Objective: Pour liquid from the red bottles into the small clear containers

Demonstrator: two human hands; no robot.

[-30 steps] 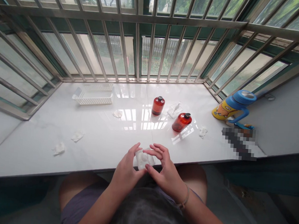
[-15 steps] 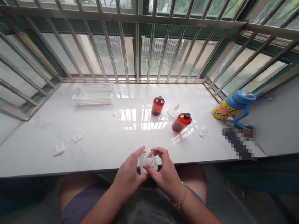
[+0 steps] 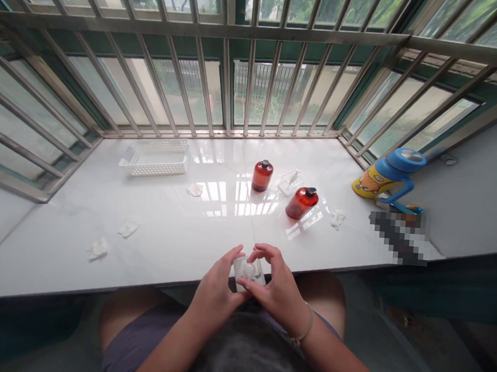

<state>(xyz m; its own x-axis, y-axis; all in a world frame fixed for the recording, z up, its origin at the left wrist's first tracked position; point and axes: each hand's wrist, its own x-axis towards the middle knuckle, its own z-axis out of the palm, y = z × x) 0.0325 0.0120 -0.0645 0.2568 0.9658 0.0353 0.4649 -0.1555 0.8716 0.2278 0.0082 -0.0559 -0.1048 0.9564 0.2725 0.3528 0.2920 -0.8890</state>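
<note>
Both my hands are over the near edge of a white marble sill (image 3: 177,215), holding a small transparent plastic case (image 3: 248,272). My left hand (image 3: 215,284) grips its left side, and my right hand (image 3: 275,285) pinches its right side. A round white piece shows inside the case, and my fingers hide part of it. Two amber bottles with black caps (image 3: 262,175) (image 3: 301,203) stand well beyond my hands, beside a small transparent object (image 3: 290,183).
A white plastic basket (image 3: 154,157) sits at the far left of the sill, with several crumpled tissues (image 3: 129,227) scattered about. A blue and yellow child's water bottle (image 3: 387,175) stands at right beside a pixelated patch (image 3: 397,238). Steel window bars (image 3: 248,83) bound the far side.
My fingers have closed in around the case, which has turned from lying tilted to sitting squarer between my hands. The bottles and basket have not moved.
</note>
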